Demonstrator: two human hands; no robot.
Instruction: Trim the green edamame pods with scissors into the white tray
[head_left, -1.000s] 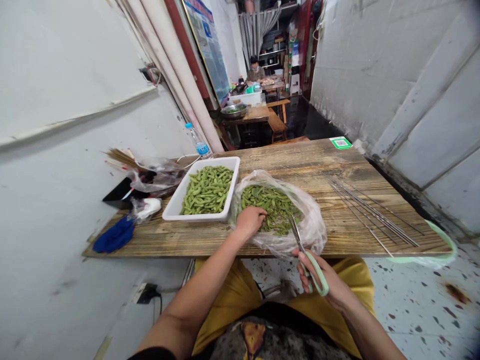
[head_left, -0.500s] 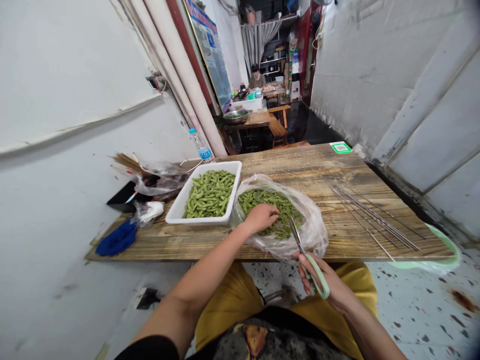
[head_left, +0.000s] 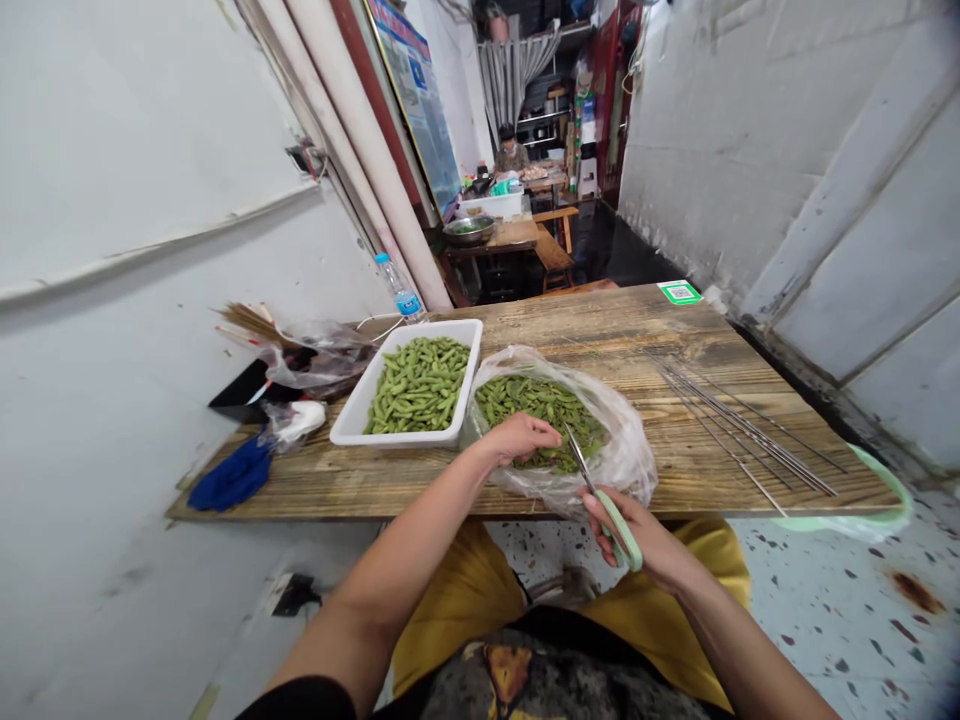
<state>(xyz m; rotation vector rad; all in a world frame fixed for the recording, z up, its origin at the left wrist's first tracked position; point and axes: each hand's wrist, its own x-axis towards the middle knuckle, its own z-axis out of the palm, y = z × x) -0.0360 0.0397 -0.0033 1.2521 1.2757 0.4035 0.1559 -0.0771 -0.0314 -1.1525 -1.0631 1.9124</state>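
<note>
A clear plastic bag (head_left: 626,450) full of green bean pods (head_left: 536,400) lies on the wooden table (head_left: 697,470) in front of me. My left hand (head_left: 517,438) rests inside the bag on the pods, fingers curled in a pinch on a pod. My right hand (head_left: 637,535) is closed on the green handles of a pair of scissors (head_left: 600,495), whose blades point up toward my left fingertips. A white tray (head_left: 352,415) heaped with pods stands just left of the bag.
Several thin metal skewers (head_left: 739,430) lie on the table's right part. At the left are a blue cloth (head_left: 229,478), a bag of bamboo sticks (head_left: 300,355) and a water bottle (head_left: 397,290). A green basin (head_left: 877,510) sits below the right corner. A person (head_left: 511,152) sits far behind.
My left hand has drawn back a little toward the bag's near side. My right hand has lifted the scissors so the blades now reach up close to my left fingers.
</note>
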